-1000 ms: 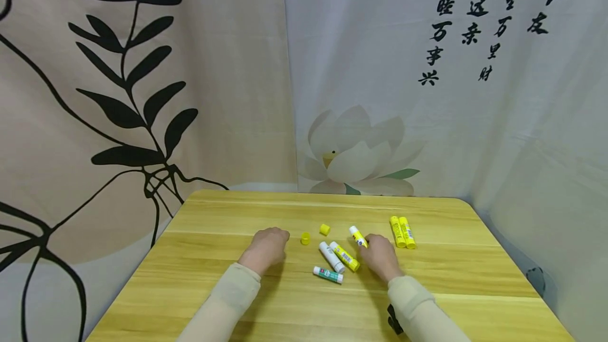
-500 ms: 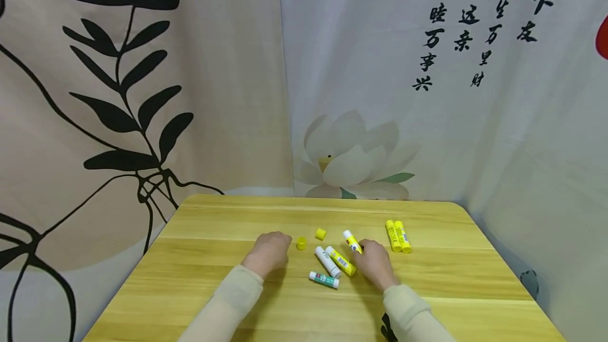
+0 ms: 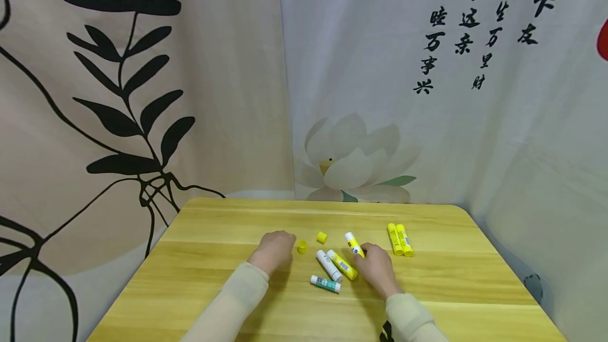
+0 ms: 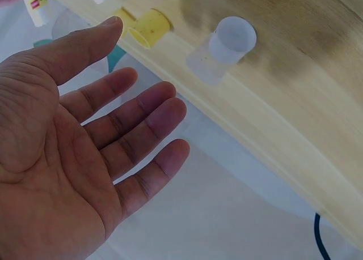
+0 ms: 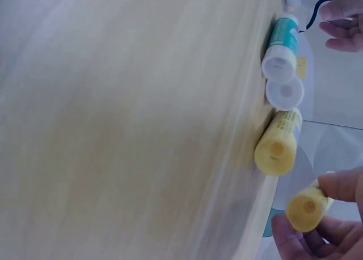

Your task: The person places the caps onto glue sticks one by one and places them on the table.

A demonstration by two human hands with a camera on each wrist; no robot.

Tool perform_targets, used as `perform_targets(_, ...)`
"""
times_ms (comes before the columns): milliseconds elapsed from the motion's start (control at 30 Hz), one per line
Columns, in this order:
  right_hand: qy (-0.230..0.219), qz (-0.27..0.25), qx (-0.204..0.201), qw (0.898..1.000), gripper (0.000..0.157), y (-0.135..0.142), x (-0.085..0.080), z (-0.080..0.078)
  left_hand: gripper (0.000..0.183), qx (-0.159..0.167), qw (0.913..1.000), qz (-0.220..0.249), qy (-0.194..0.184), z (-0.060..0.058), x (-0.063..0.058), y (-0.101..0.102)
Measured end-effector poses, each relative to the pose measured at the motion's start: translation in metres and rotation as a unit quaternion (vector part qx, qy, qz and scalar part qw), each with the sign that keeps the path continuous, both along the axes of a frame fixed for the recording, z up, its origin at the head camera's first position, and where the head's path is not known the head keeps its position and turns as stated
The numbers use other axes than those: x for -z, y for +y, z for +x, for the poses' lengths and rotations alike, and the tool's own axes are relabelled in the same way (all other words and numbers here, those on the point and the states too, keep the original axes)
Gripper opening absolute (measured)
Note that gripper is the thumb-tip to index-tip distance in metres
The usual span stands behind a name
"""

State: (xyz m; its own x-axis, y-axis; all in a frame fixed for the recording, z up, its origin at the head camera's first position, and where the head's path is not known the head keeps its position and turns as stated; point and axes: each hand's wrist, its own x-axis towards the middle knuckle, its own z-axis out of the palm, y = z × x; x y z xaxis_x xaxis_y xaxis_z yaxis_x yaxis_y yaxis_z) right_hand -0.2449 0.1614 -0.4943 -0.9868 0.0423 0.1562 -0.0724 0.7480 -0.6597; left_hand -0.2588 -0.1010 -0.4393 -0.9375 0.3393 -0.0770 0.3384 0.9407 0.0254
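My right hand [image 3: 375, 265] pinches a yellow glue stick [image 3: 354, 245] with a white top end between thumb and fingers; its yellow base [image 5: 307, 210] faces the right wrist camera. My left hand [image 3: 273, 251] holds nothing. Its fingers are loosely bent and spread in the left wrist view, beside a yellow cap [image 3: 302, 247]. A second yellow cap [image 3: 321, 237] lies farther back. A white cap [image 4: 232, 39] stands on the table near the left fingertips, hidden behind the hand in the head view. Between the hands lie a white glue stick [image 3: 329, 265], a yellow glue stick [image 3: 342, 265] and a green glue stick [image 3: 325, 284].
Two yellow glue sticks [image 3: 400, 239] lie side by side right of my right hand. Everything is on a wooden table [image 3: 228, 300], its far edge close to a printed curtain [image 3: 237, 94].
The left hand has shifted slightly right, closer to the nearest yellow cap. The right hand keeps the glue stick in about the same place. The head view has tilted a little.
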Motion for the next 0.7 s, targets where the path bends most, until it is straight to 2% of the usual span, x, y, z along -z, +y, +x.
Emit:
perform_targets(500, 0.001, -0.027, 0.022, 0.999, 0.029, -0.003, -0.012, 0.011, 0.015, 0.029, 0.9982, 0.001, 0.051, -0.008, 0.004, 0.004)
perform_targets(700, -0.005, -0.033, 0.029, 0.999, 0.031, -0.003, -0.011, 0.013, 0.015, 0.034, 0.9983, 0.01, 0.047, -0.012, 0.005, 0.004)
